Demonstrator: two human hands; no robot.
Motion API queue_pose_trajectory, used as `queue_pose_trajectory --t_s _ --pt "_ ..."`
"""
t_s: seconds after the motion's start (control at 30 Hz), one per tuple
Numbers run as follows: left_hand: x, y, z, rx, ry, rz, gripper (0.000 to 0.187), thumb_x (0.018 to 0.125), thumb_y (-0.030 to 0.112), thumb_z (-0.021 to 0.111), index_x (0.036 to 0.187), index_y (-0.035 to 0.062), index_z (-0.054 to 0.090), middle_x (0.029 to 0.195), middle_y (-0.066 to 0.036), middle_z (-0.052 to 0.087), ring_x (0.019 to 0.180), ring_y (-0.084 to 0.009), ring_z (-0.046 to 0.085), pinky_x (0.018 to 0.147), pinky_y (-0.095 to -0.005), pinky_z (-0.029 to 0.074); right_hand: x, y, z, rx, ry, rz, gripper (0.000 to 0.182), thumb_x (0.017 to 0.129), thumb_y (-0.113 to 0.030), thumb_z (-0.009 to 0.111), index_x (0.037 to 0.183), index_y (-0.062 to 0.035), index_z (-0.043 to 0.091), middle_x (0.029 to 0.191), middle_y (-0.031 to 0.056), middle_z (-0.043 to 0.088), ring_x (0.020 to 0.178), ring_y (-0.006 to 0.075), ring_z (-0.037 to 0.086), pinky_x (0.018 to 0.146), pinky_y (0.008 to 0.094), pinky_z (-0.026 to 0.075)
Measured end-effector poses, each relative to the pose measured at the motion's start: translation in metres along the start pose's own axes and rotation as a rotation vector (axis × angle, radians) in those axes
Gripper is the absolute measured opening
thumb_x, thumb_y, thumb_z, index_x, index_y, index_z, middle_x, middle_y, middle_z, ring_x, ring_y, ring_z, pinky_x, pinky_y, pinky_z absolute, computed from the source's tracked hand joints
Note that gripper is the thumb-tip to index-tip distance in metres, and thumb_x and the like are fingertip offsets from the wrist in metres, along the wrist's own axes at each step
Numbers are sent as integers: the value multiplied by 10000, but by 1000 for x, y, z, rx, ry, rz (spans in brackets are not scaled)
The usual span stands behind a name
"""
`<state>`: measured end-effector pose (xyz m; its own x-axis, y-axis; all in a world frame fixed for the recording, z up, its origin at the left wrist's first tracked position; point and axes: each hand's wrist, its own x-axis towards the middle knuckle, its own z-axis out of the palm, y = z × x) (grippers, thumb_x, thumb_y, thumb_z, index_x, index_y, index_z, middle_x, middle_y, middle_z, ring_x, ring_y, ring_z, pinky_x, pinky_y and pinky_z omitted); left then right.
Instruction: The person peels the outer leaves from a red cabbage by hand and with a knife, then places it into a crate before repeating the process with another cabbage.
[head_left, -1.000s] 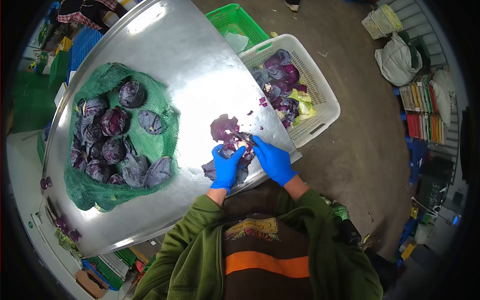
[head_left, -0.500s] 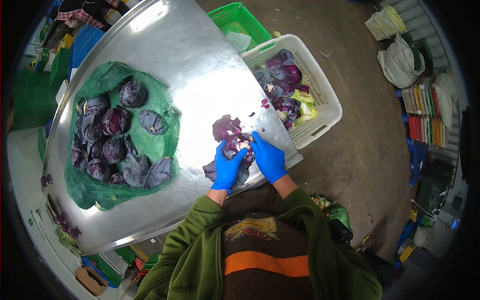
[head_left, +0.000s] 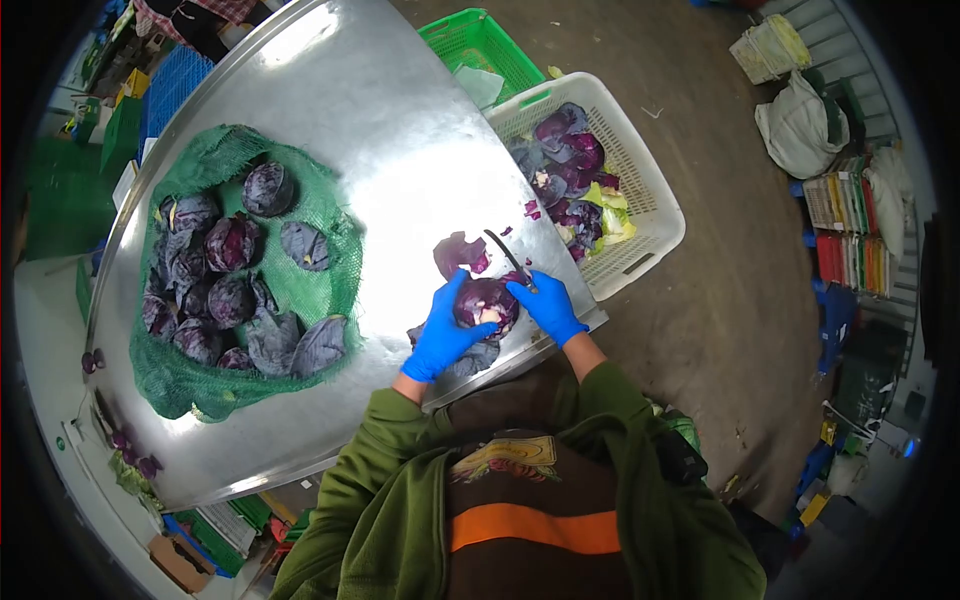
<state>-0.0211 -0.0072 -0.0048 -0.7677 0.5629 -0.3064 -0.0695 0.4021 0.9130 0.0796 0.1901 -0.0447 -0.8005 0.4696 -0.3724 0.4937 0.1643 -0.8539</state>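
Both of my hands wear blue gloves. My left hand (head_left: pixel 446 328) is closed around a red cabbage (head_left: pixel 487 305), whose pale cut stem faces toward me. In my right hand (head_left: pixel 546 305) is a knife (head_left: pixel 508 253), its dark curved blade pointing up and left over the steel table. The fingers of that hand are beside the cabbage's right side. A loose purple leaf (head_left: pixel 458 254) lies just beyond the cabbage. Darker outer leaves (head_left: pixel 474 360) rest beneath and in front of it, partly hidden by my left hand.
On the steel table (head_left: pixel 400 130), a green mesh sack (head_left: pixel 330 190) lies spread under several red cabbages (head_left: pixel 230 242). A white basket (head_left: pixel 655 200) holding trimmed leaves stands against the table's right edge. Behind it is a green crate (head_left: pixel 500 45). A person (head_left: pixel 205 20) is at the far left.
My right hand has turned outward, bringing the knife blade into clear view. My left hand has shifted left and now grips the cabbage's side. The cabbage shows more fully.
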Motion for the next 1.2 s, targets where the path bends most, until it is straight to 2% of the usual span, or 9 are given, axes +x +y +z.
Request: queue_pose_trajectory --t_s 0.07,0.13,0.27,0.33,0.57,0.87,0.93,1.07,1.2 --pt "2 2 -11 -46 -269 61 958 695 240 887 1472 64 354 1323 -195 446 1249 -326 493 1065 -405 426 2 -17 2 -266 -1 23 463 863 -470 677 1088 -64 668 860 153 699 813 347 675 699 417 515" --pt "-3 -8 -9 -18 -263 102 911 721 192 872 1460 62 355 1321 -165 469 1244 -290 500 1065 -387 428 20 -29 5 -521 21 26 480 860 -472 679 1123 -72 659 859 143 699 812 341 677 697 418 516" --pt "-6 0 24 -599 244 -351 863 684 103 889 1366 63 362 1299 -153 493 1161 -254 536 990 -376 479 46 -36 13 -275 434 -18 626 901 -501 614 1346 -76 505 927 205 690 853 389 663 724 486 509" --pt "-4 30 28 -769 318 -579 881 674 84 891 1354 68 331 1283 -169 477 1152 -265 529 956 -369 490 22 -53 -4 -353 187 9 586 945 -473 557 1382 -90 484 920 216 690 834 392 666 723 488 511" --pt "-1 -6 50 -699 381 -439 927 676 104 895 1366 95 277 1271 -212 460 1102 -277 554 904 -405 521 -40 -60 3 -627 100 -177 480 988 -434 490 1365 -139 519 755 164 670 633 346 660 549 458 501" --pt "-3 4 47 -584 380 -388 880 661 219 919 1306 20 354 1279 -171 433 1163 -244 472 990 -355 425 -21 -35 19 -432 216 -108 412 1008 -436 428 1256 -156 603 840 213 689 760 405 665 659 507 514" --pt "-9 -4 50 -556 386 -352 874 664 218 918 1303 20 356 1277 -170 431 1165 -241 468 989 -357 425 -4 -30 -4 -483 148 152 414 1018 -431 394 1243 -158 609 884 225 688 810 426 658 712 519 511" --pt "-7 -12 52 -578 361 -349 857 675 214 914 1296 23 356 1271 -165 425 1165 -232 461 989 -359 425 -9 -61 -15 -210 -68 182 558 917 -586 542 1246 -141 607 897 187 705 844 364 685 745 455 528" --pt "-6 -10 45 -622 322 -343 857 676 208 914 1297 28 352 1269 -160 422 1155 -230 466 987 -358 429 -6 -60 4 -301 98 30 702 765 -671 684 1185 -111 634 925 159 712 906 322 693 774 414 536"
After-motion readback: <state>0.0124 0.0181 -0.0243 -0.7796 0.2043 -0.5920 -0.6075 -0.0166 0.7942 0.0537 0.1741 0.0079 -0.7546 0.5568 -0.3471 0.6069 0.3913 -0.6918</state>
